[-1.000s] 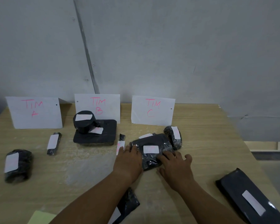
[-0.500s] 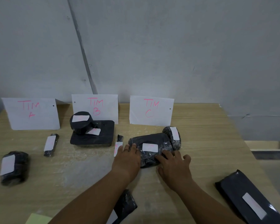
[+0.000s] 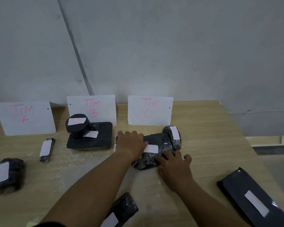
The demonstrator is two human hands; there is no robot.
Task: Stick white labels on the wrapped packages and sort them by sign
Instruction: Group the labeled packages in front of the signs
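A black wrapped package (image 3: 156,143) with a white label (image 3: 152,148) lies below the TIM C sign (image 3: 150,110), against a labelled black roll (image 3: 173,136). My left hand (image 3: 131,143) lies flat over the package's left end, fingers spread. My right hand (image 3: 175,167) presses its near right corner, fingers apart. Under the TIM B sign (image 3: 92,108) sit a flat black package (image 3: 95,140) and a round one (image 3: 77,125) on top, both labelled. Near the TIM A sign (image 3: 25,117) lie a slim labelled package (image 3: 47,149) and a bulky one (image 3: 7,175).
A long black labelled package (image 3: 251,199) lies at the table's right near edge. Another labelled package (image 3: 120,212) sits under my left forearm at the near edge. A small labelled item is mostly hidden behind my left hand. The grey wall stands behind the signs.
Both hands have slid the package away from me toward the TIM C sign, up against the labelled roll. My left hand now lies over its left end.
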